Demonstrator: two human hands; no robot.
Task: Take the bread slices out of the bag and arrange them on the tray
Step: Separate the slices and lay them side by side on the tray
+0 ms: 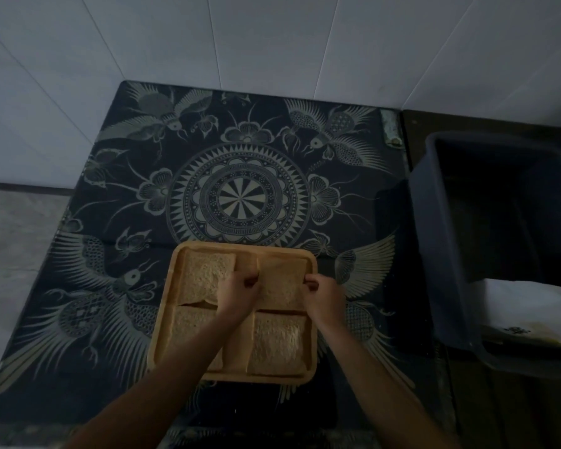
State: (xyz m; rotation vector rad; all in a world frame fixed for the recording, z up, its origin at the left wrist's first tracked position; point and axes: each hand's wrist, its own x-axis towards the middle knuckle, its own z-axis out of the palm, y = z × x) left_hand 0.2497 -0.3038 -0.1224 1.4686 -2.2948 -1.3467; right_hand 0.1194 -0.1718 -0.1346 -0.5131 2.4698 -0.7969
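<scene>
A square wooden tray lies on the patterned cloth near me. Several bread slices rest in it: one at the far left, one at the near right, one at the near left partly hidden by my left forearm. A slice at the far right is pinched at both side edges, my left hand on its left edge and my right hand on its right edge. A pale plastic bag lies at the right.
A dark cloth with bird and mandala patterns covers the table. A dark plastic bin stands at the right, with the pale bag at its near end. White wall panels rise behind the table.
</scene>
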